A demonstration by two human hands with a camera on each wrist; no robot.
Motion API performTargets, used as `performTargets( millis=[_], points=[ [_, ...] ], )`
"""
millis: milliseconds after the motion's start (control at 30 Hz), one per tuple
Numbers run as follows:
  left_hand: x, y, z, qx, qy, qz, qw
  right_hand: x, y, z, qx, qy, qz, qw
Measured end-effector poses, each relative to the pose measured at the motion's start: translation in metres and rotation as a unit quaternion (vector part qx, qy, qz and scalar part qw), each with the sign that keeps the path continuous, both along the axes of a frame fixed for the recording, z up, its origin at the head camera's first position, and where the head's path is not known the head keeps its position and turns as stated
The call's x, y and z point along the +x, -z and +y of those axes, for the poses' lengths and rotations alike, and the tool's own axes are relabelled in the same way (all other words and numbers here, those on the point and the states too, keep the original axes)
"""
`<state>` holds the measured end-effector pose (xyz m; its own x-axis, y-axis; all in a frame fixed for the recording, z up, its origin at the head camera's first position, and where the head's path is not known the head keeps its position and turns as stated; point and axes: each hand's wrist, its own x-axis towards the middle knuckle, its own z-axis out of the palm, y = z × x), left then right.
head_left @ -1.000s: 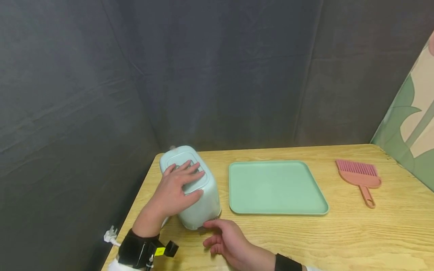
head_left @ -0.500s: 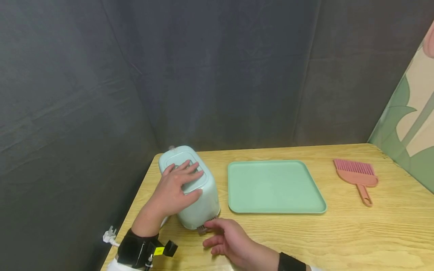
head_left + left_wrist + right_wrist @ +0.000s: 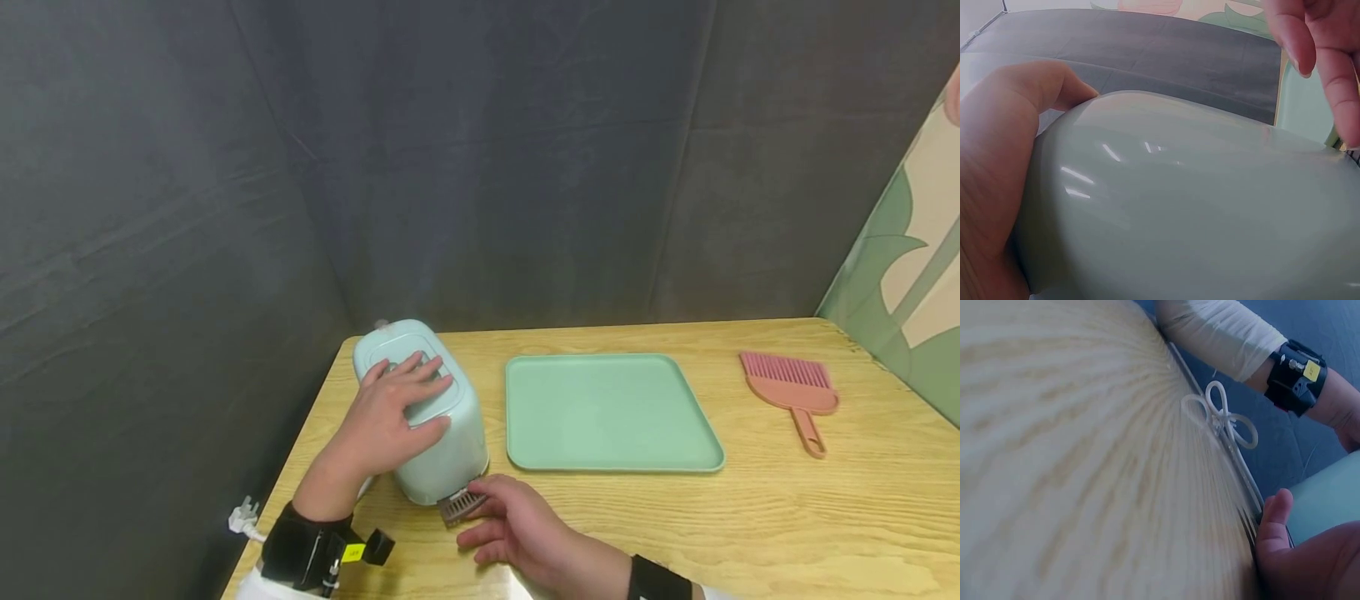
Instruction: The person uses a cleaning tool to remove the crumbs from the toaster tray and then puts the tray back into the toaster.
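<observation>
A pale blue toaster [image 3: 438,462] stands at the left of the wooden table; its smooth side fills much of the left wrist view. My left hand [image 3: 386,421] rests on its top with the fingers spread, covering most of the slots. From the toaster's near end, low down, a dark slotted crumb tray [image 3: 459,505] sticks partly out. My right hand [image 3: 525,529] pinches the crumb tray at its right side between thumb and forefinger, the other fingers loosely bent below. In the right wrist view the thumb [image 3: 1277,515] shows close to the tabletop.
A mint green serving tray [image 3: 611,412] lies right of the toaster. Farther right is a pink hand brush [image 3: 795,392]. A white plug [image 3: 243,518] hangs at the table's left edge, its cord [image 3: 1219,419] bundled in loops. Dark cloth [image 3: 510,167] closes off the back.
The crumb tray has slid out of the toaster's near end, toward me, with my right hand drawing back slightly to the right. My left hand has stayed on the toaster.
</observation>
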<state>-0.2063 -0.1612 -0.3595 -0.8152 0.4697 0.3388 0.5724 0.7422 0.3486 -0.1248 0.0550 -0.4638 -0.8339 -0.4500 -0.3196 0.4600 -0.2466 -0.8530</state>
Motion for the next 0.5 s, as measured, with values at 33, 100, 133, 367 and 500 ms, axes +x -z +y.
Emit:
performTargets(
  millis=[33,100,133,367,500],
  points=[
    [0.0,-0.0001,0.0001,0.0,0.0,0.0,1.0,-0.0003,0.0001,0.001,-0.002,0.001,0.001,1.0],
    [0.0,-0.0003,0.0002,0.001,0.0,0.001,1.0,-0.0005,0.0004,0.0029,-0.007,0.001,0.003,1.0],
    [-0.0003,-0.0001,0.0004,0.001,0.0,0.001,1.0,-0.0006,0.0009,0.0038,-0.009,0.002,0.003,1.0],
    [-0.0001,-0.0002,0.0008,0.003,-0.001,-0.003,1.0,-0.0013,0.0022,0.0074,0.006,0.004,-0.003,1.0],
    [0.0003,-0.0002,0.0003,0.003,-0.003,-0.002,1.0,-0.0033,0.0006,0.0085,0.042,-0.001,-0.001,0.9991]
  ],
)
